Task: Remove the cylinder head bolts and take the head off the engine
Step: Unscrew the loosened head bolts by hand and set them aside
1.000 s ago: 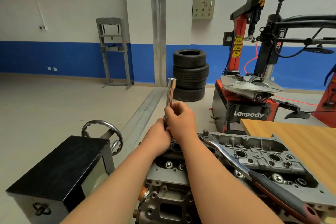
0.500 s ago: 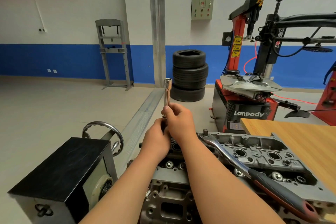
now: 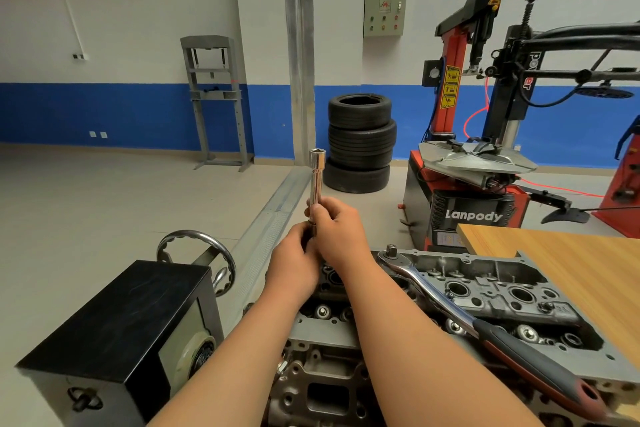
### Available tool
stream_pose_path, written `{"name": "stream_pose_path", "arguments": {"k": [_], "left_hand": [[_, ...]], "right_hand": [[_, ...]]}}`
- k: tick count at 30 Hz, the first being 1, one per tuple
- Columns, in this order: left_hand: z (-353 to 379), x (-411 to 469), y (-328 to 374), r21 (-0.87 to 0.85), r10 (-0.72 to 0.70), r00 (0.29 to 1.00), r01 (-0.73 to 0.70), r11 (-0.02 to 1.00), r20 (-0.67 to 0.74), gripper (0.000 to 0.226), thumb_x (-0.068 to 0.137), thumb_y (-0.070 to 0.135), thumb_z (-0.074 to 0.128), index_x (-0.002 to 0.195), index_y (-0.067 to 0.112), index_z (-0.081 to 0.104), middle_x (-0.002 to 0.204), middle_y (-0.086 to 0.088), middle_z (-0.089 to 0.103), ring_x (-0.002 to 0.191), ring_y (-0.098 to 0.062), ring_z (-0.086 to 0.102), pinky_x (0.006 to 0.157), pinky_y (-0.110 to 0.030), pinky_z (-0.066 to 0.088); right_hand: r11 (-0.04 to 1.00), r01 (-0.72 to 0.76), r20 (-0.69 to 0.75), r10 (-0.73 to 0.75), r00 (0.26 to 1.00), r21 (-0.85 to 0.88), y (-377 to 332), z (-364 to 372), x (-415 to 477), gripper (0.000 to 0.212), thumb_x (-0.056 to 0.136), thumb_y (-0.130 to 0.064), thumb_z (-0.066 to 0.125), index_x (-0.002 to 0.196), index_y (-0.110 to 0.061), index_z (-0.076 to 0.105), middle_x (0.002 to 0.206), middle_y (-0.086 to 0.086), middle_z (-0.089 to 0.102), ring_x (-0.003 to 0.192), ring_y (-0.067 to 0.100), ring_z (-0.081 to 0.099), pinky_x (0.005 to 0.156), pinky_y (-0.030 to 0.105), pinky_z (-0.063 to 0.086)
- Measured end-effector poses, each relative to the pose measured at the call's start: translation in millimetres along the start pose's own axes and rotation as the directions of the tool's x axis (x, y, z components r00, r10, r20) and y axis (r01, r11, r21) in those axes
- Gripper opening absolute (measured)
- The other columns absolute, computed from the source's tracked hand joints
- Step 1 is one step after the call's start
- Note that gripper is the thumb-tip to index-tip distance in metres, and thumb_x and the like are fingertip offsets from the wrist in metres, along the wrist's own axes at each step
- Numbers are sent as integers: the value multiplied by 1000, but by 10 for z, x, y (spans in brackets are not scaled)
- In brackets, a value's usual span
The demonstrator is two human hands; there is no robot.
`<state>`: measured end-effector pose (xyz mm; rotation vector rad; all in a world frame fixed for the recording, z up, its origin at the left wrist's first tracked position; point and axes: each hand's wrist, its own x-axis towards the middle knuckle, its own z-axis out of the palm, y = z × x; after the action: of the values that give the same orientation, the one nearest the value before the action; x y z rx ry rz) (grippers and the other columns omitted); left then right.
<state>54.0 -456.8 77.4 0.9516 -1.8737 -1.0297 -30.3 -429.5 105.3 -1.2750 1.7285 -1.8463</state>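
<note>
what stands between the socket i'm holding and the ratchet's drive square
Nothing visible: the socket, held upright in the left hand and right hand, has open air across to the drive square of the ratchet.

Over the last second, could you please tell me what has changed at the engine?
Little. The long socket, held upright by the left hand and right hand, drifted slightly left and straightened. Both grips stayed; the ratchet lies unmoved on the cylinder head.
</note>
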Motion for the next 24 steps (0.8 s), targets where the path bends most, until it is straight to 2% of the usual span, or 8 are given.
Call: {"name": "stream_pose_path", "arguments": {"k": [3, 5, 9, 12, 16, 19, 22, 24], "left_hand": [[-9, -10, 16, -27, -10, 998, 8, 1000, -64, 19, 89, 15, 59, 92, 33, 59, 86, 19, 64, 75, 9, 57, 54, -5, 40], [-14, -3, 13, -29, -35, 995, 32, 999, -96, 20, 85, 13, 63, 82, 32, 56, 80, 16, 65, 70, 7, 57, 51, -5, 39], [-2, 20, -18, -19, -43, 998, 42, 999, -40, 10, 91, 22, 59, 98, 30, 57, 92, 13, 64, 81, 0, 59, 61, -18, 41], [4, 11, -26, -11, -19, 1000, 19, 1000, 26, 23, 96, 23, 52, 118, 28, 58, 103, 10, 66, 94, -9, 62, 78, -29, 50], [-15, -11, -10, -52, -16, 999, 14, 999, -28, 20, 90, 13, 59, 93, 33, 58, 91, 16, 66, 84, 3, 60, 64, -11, 42], [-24, -3, 11, -48, -44, 998, 42, 998, -50, 24, 86, 11, 62, 81, 33, 55, 83, 16, 64, 77, 2, 59, 59, -13, 38], [-16, 6, -7, -60, -48, 999, 48, 997, -5, 18, 90, 17, 59, 90, 35, 58, 92, 16, 65, 82, 0, 60, 62, -18, 41], [-11, 4, -31, -103, -31, 999, 34, 994, 33, 20, 94, 20, 56, 107, 35, 61, 100, 16, 66, 91, -1, 61, 68, -18, 44]], "right_hand": [[1000, -22, -44, 22, 999, 5, -19, -8, -6, 6, 88, -29, 63, 84, -28, 59, 77, -6, 65, 68, 5, 61, 60, 22, 45], [1000, -28, -91, 28, 995, -1, -6, -14, -7, 16, 82, -31, 71, 80, -23, 58, 76, -3, 65, 71, 14, 64, 62, 27, 50], [1000, 21, -32, -21, 999, 5, -29, -10, -20, 15, 89, -23, 63, 75, -24, 64, 67, -7, 63, 62, 5, 59, 60, 23, 48], [1000, -2, 13, 2, 1000, 10, -33, 8, -23, 21, 97, -23, 51, 78, -28, 62, 71, -7, 60, 66, 5, 55, 63, 23, 46], [1000, -22, -43, 22, 999, 11, -23, -6, -7, 9, 90, -30, 62, 85, -25, 56, 82, -2, 63, 73, 11, 59, 66, 25, 45], [1000, -5, -92, 6, 996, 4, -17, -15, -12, 19, 82, -28, 73, 74, -22, 57, 70, -6, 62, 62, 5, 57, 58, 19, 45], [996, 24, -47, -20, 999, 85, -23, -4, -14, 14, 84, -20, 72, 71, -21, 66, 62, -8, 62, 58, 5, 57, 57, 22, 49], [997, 50, -11, -49, 999, 60, -33, 7, -21, 11, 90, -22, 64, 81, -20, 70, 77, 1, 63, 72, 14, 59, 70, 33, 51]]}}
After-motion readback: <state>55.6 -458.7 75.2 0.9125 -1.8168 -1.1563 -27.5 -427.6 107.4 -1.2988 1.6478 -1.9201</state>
